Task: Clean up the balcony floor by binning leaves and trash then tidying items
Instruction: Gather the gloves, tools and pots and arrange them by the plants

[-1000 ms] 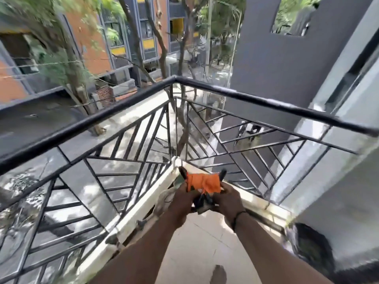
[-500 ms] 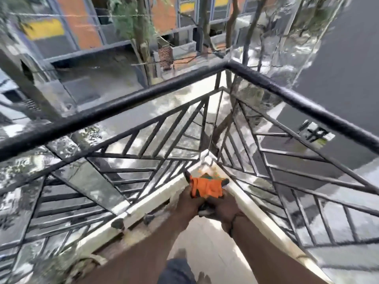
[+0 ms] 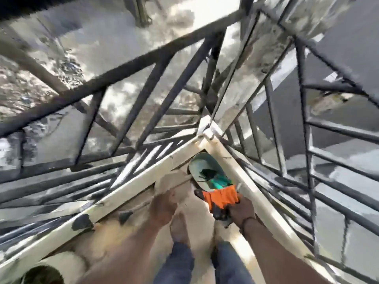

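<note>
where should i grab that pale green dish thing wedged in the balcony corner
Take the pale green dish by its near rim, reaching from the floor side by your feet. Its far end is tucked into the corner where the two cream ledges meet, so only the near edge looks open. The left hand looks free; the right hand holds the orange cloth.

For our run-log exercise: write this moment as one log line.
right hand: grips orange item | left hand: blurred, apparently empty | pale bowl-like container: in railing corner
</note>
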